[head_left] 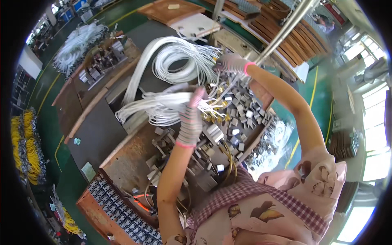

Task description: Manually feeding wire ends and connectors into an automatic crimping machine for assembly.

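While I watch the head feed, both hands are gloved and up over the desk. Left hand is in a striped knit glove with a pink cuff, fingers closed around the wire bundle, a white sheaf that fans out to the left and lies across the desk. The bundle's near ends, with brass-coloured terminals, sit just right of the left hand. Right hand is higher and farther out, also gloved with a pink cuff, closed on a few white strands from the wire coil; I cannot tell the exact pinch, the fingers are blurred. The coil is a big white loop lying on the dark desk top beyond the bundle, touching it at the near edge. A metal pole runs diagonally from top right down behind the right hand. Below and between the arms is a rusty tray full of small grey metal blocks, scattered loose, some right under the left wrist. A rack of small dark parts sits at the lower left corner of the desk. Red-handled pliers lie by the left elbow. Yellow wire bunches hang at far left, well apart from the hands. More white wires are piled on another bench at upper left.
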{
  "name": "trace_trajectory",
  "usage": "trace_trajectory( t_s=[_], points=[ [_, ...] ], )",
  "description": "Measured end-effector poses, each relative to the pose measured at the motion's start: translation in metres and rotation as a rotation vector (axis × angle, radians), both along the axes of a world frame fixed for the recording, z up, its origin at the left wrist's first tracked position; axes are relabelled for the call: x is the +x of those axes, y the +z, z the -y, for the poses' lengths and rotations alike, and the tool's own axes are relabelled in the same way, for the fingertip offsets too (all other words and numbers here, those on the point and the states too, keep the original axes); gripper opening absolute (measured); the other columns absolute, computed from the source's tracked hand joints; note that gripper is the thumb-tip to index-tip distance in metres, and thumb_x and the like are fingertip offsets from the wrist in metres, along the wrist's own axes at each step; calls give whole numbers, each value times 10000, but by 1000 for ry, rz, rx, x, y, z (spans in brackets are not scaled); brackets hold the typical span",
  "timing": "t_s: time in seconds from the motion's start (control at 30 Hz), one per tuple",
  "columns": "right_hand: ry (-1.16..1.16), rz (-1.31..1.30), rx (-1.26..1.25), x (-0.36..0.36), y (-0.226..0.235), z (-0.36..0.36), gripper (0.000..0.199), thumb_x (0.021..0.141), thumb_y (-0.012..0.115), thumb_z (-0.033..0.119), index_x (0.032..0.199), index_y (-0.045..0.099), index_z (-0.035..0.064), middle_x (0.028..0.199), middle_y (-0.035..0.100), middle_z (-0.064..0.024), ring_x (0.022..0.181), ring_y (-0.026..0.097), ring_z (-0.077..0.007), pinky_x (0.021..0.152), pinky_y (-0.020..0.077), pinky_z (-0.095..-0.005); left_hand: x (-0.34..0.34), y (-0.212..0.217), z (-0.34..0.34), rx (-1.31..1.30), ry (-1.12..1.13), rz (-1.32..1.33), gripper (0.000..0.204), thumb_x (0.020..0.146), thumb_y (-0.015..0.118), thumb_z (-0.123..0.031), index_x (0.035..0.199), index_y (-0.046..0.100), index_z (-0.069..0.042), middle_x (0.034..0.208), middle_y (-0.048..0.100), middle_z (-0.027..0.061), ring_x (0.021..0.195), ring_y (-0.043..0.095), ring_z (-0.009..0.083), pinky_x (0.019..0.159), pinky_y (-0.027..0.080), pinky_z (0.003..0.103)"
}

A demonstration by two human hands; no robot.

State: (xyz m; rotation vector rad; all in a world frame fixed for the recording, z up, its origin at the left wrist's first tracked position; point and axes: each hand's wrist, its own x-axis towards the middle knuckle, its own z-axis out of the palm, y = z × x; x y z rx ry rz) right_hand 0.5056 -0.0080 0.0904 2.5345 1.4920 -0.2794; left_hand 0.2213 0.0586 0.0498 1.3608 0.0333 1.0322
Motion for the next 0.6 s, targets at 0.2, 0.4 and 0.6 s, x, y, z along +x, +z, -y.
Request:
trace_trajectory(
  t_s=[0.2,0.4,0.6],
  points=[
    [41,-250,136,42,-33,10,390,881,635,415,1055,677,68,939,698,-130,852,643,-278,804,499,-380,9,34,7,-603,-223,-138,178,854,674,-202,875,588,-48,792,560,44,780,544,151,761,437,312],
    [23,-469,216,51,-21,25,357,868,659,363,1081,670,77,928,696,-124,824,637,-265,786,507,-370,7,39,9,-596,-269,-139,179,859,668,-199,868,584,-41,793,562,51,785,553,162,778,443,321],
    [-125,-46,628,21,54,49,338,848,656,349,1054,675,82,873,689,-164,768,655,-272,737,521,-371,18,31,3,-594,-264,-135,213,872,666,-238,906,599,-39,826,609,33,802,557,123,824,426,292]
  ],
)
